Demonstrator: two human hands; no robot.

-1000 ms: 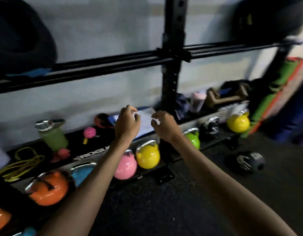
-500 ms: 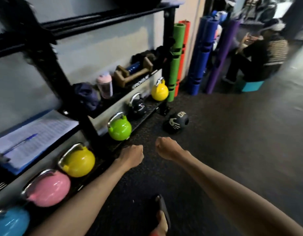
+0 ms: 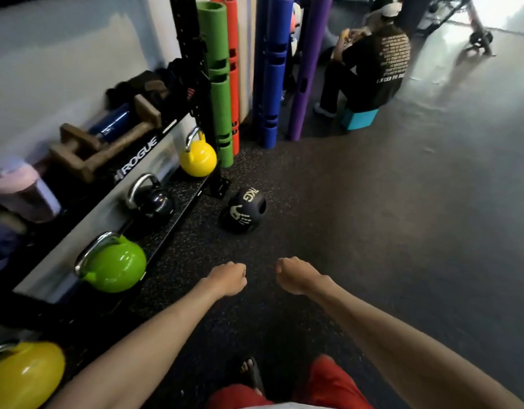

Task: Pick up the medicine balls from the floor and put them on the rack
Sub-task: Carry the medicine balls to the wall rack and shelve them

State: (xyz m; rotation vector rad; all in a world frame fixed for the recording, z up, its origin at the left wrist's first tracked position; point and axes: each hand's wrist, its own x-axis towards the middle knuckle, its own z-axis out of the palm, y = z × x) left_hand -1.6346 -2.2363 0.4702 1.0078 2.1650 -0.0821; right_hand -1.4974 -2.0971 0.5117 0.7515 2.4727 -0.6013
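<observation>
**Q:** Where is the black round medicine ball (image 3: pixel 243 212) with the white handprint and "7KG" marking?

**A:** It lies on the dark speckled rubber floor (image 3: pixel 358 231), just beside the foot of the black steel rack (image 3: pixel 182 196). It is off the shelf.

**Q:** What is the state of each grip?

**A:** The left grip (image 3: pixel 228 278) has its fingers curled into a fist, and nothing shows in it. The right grip (image 3: pixel 294 276) is the same. Both hover over the floor, near each other but not touching. They are short of the ball and make no contact with it.

**Q:** What does the rack's bottom shelf hold?

**A:** It holds a row of kettlebells. The small yellow kettlebell (image 3: pixel 198 159) is farthest, then comes the black kettlebell (image 3: pixel 156 202), then the green kettlebell (image 3: pixel 114 265). The large yellow kettlebell (image 3: pixel 25 376) is nearest.

**Q:** What else surrounds the ball?

**A:** Beyond the rack's end, upright foam tubes stand against the wall. They are the green tube (image 3: pixel 218 84), the blue tube (image 3: pixel 272 72) and the purple tube (image 3: pixel 306 69). Farther off, a seated person in dark clothing (image 3: pixel 370 63) sits on a teal box (image 3: pixel 359 118).
</observation>
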